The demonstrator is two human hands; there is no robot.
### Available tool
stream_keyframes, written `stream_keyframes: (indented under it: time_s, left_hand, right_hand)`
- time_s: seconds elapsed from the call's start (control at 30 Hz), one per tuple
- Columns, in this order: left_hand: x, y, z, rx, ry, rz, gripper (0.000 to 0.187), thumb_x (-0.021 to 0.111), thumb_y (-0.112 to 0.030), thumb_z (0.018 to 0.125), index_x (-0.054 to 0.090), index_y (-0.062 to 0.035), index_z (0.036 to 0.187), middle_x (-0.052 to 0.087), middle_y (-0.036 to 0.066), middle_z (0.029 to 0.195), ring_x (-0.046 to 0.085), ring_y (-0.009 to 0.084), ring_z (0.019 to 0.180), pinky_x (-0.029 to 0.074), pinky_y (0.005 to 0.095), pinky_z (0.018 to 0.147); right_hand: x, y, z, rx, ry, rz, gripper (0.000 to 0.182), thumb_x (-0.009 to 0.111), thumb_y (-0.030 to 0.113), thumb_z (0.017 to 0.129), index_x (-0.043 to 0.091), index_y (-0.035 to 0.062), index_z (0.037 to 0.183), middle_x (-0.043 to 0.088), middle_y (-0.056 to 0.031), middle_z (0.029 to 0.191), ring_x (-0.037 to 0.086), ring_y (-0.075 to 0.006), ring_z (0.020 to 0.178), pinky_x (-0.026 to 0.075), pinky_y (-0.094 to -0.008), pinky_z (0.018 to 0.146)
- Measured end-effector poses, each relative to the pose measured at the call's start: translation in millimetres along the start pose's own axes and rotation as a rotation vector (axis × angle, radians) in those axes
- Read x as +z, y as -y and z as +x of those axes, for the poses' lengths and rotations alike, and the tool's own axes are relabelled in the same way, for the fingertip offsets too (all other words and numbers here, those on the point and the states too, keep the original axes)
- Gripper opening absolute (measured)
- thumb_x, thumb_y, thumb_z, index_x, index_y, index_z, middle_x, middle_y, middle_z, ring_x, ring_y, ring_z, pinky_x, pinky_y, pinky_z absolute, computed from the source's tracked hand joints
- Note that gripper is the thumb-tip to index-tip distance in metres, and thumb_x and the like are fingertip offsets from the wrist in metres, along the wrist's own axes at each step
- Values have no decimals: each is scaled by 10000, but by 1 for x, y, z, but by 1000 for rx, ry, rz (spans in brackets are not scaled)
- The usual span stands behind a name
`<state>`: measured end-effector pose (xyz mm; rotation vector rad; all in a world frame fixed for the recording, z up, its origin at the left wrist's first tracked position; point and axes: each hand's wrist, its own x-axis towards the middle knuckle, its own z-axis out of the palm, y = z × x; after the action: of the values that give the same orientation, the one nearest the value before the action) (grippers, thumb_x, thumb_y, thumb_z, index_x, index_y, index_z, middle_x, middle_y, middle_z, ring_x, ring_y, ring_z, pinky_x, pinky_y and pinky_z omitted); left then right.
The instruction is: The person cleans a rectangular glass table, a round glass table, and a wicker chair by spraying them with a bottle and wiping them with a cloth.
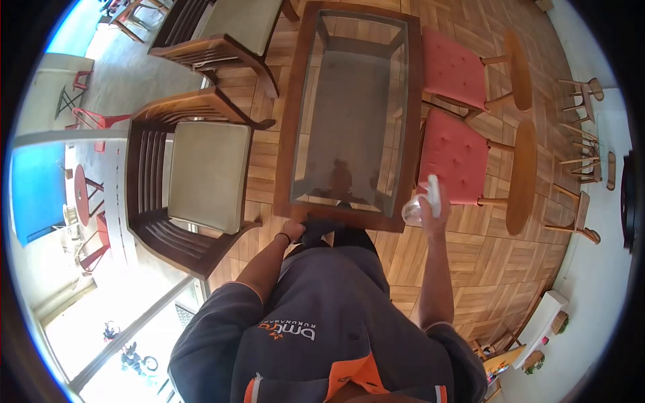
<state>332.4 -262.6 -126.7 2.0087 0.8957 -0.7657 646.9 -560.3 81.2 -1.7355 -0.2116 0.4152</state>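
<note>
My right hand [440,213] is closed around a clear spray bottle [412,210] with a white spray head, held beside the near right corner of the table. My left hand [293,230], with a dark band at the wrist, grips a dark cloth [318,232] by the table's near edge. In front of me is a low wooden coffee table [285,154] with a glass top. Reflections show on the glass, and a lower shelf is visible through it. My left fingers are partly hidden by the cloth.
Two wooden armchairs with pale cushions, the closer one [207,178] and a farther one [238,27], line the left side. On the right are two red-cushioned chairs, one near [453,158] and one far [453,67]. Wooden stools [581,161] stand along the right wall.
</note>
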Motion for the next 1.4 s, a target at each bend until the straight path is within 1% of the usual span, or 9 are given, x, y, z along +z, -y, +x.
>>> stream_keyframes:
  time_s: [0.13, 0.3, 0.4, 0.43, 0.53, 0.73, 0.93, 1.03, 1.4]
  left_hand:
    - [-14, 14, -61, -52, -117, -335, 369, 552, -184, 740, 700, 2, 1023, 698, 259, 932, 674, 426, 935, 521, 471, 842]
    - [-8, 81, -130, -48, -240, -591, 376, 546, -168, 734, 687, 11, 1033, 686, 233, 835, 673, 376, 833, 515, 429, 762]
    - [22, 158, -144, -107, -342, -643, 369, 532, -154, 738, 678, 39, 1017, 671, 179, 769, 641, 312, 746, 501, 390, 711]
    - [40, 188, -138, -124, -427, -883, 346, 517, -140, 737, 670, 59, 975, 644, 135, 726, 608, 259, 698, 487, 386, 662]
    - [26, 186, -189, -164, -380, -1015, 322, 506, -128, 735, 672, 56, 940, 626, 111, 705, 589, 248, 667, 471, 397, 619]
    - [57, 220, -197, -294, -503, -782, 316, 472, -159, 758, 668, 52, 890, 610, 182, 700, 598, 285, 665, 465, 435, 616]
    - [64, 213, -162, -344, -454, -596, 345, 491, -204, 795, 691, 49, 918, 681, 281, 905, 660, 413, 824, 490, 477, 714]
    - [54, 199, -153, -334, -368, -641, 410, 491, -262, 791, 680, 47, 984, 664, 219, 903, 639, 318, 873, 479, 458, 734]
    - [40, 180, -126, -307, -347, -433, 359, 480, -186, 800, 700, 38, 975, 701, 256, 954, 671, 407, 956, 502, 474, 773]
  right_hand:
    - [66, -18, -27, -278, 131, -232, 407, 636, 84, 760, 604, 37, 1162, 656, -117, 1096, 626, -199, 876, 489, -318, 787]
    - [134, -37, -83, 94, 227, -372, 235, 663, 191, 719, 628, 28, 885, 655, -104, 753, 663, -255, 748, 491, -361, 687]
    - [159, -40, -120, 77, 141, -388, 242, 669, 239, 711, 609, 27, 810, 628, -126, 678, 653, -298, 692, 492, -388, 666]
    - [160, -28, -132, 93, 173, -326, 267, 669, 247, 707, 620, 27, 850, 652, -157, 729, 660, -322, 726, 498, -397, 693]
    - [159, -47, -154, 24, 192, -346, 295, 670, 260, 703, 621, 28, 878, 671, -165, 767, 673, -338, 771, 501, -412, 723]
    - [148, -44, -197, 79, 363, -497, 320, 674, 279, 706, 628, 42, 917, 680, -199, 841, 664, -405, 851, 493, -473, 764]
    - [98, -56, -212, 192, -39, -713, 287, 658, 282, 731, 645, 55, 906, 678, -218, 858, 648, -434, 874, 482, -498, 754]
    - [63, -62, -215, 206, -107, -673, 297, 663, 278, 743, 658, 44, 926, 692, -200, 871, 667, -404, 882, 493, -480, 769]
    - [134, 3, -96, -127, 16, -328, 252, 662, 206, 750, 618, 49, 942, 679, -143, 854, 676, -290, 833, 504, -385, 755]
